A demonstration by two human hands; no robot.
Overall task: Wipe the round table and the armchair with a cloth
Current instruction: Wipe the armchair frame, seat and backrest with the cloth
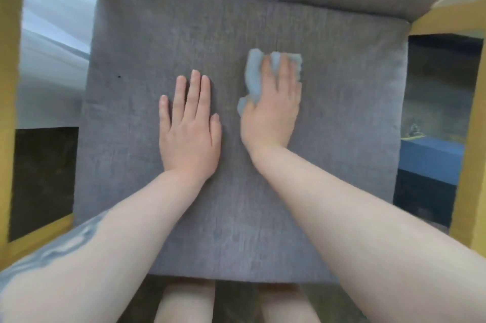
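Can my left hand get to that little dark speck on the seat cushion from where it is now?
Probably yes: the left hand lies flat on the seat cushion, and only bare fabric separates it from the dark speck.

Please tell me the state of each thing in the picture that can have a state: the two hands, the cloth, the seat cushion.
left hand: flat, fingers straight, palm down on the seat cushion, holds nothing.
right hand: fingers curled over the cloth, pressing it on the cushion.
cloth: light blue, bunched up under the right hand.
seat cushion: grey, lying in the armchair frame, one small dark speck near its left side.
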